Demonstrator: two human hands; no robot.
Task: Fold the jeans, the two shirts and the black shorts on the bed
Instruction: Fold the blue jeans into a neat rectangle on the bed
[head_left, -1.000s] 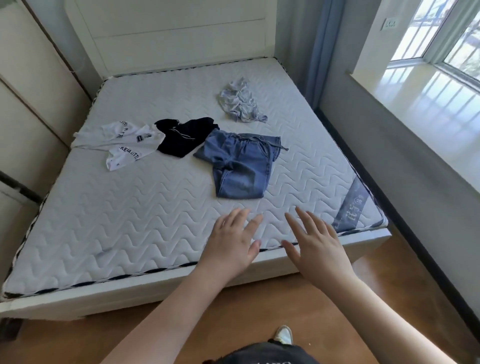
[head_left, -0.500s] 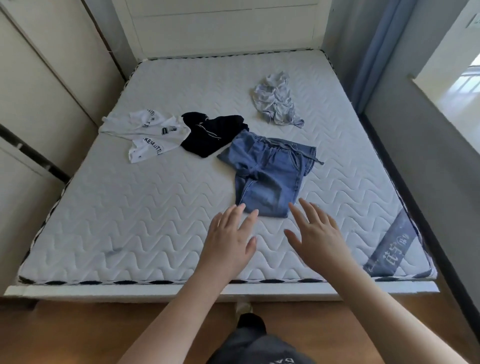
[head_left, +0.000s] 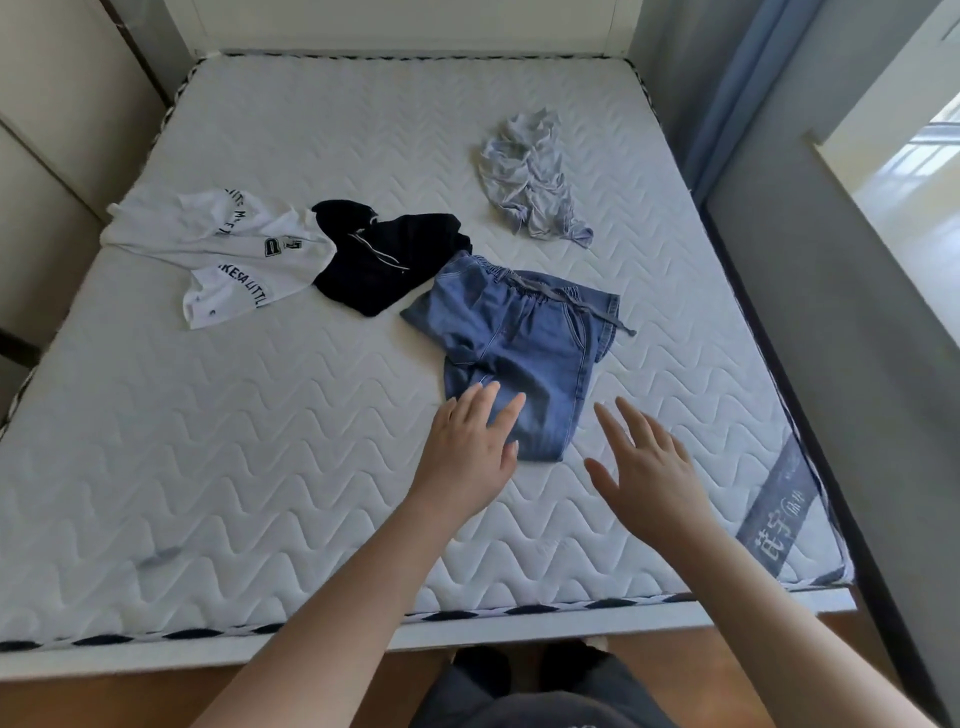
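Here, jeans bunched near the bed's front edge, right of middle. Left hand over their near end, fingers straight, grasping nothing; right hand just beside, likewise spread. Black shorts and white shirt toward the left edge; grey shirt farther back.

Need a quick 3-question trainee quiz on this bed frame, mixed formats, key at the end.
1. True or false: the left hand is gripping the jeans.
2. Which garment lies nearest the curtain? A) white printed shirt B) black shorts C) crumpled grey shirt
3. Fill in: the right hand is over the ____, beside the jeans.

Key: 1. False, its fingers are spread over the lower end, nothing gripped. 2. C. 3. mattress.
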